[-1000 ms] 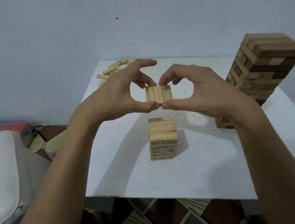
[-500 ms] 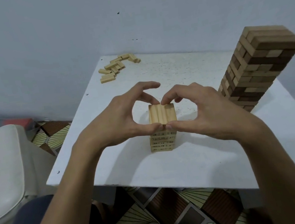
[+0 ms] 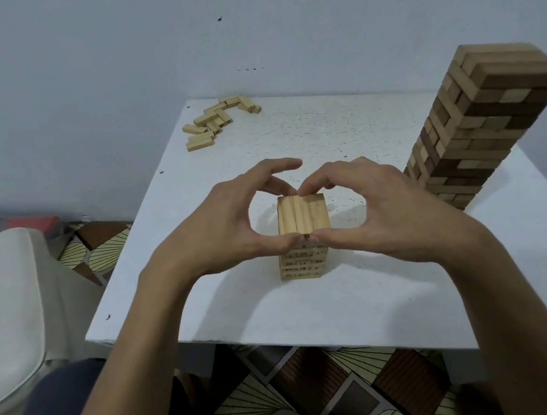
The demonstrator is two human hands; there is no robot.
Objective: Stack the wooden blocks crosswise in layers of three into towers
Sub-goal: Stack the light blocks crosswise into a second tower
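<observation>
A short tower of pale wooden blocks stands mid-table. On its top lies a layer of three blocks side by side, running away from me. My left hand and my right hand pinch this layer together, thumbs at its near end, fingertips at its far end. A tall tower of mixed light and dark blocks stands at the right. Several loose pale blocks lie at the table's far left corner.
The white table stands against a pale wall. A white chair is at the left beside it. Patterned floor tiles show below the table's front edge, along with my dark-clothed knee.
Both hands brought the three-block layer down from the air onto the short tower and still hold it there. The camera view tilted, so the table looks lower.
</observation>
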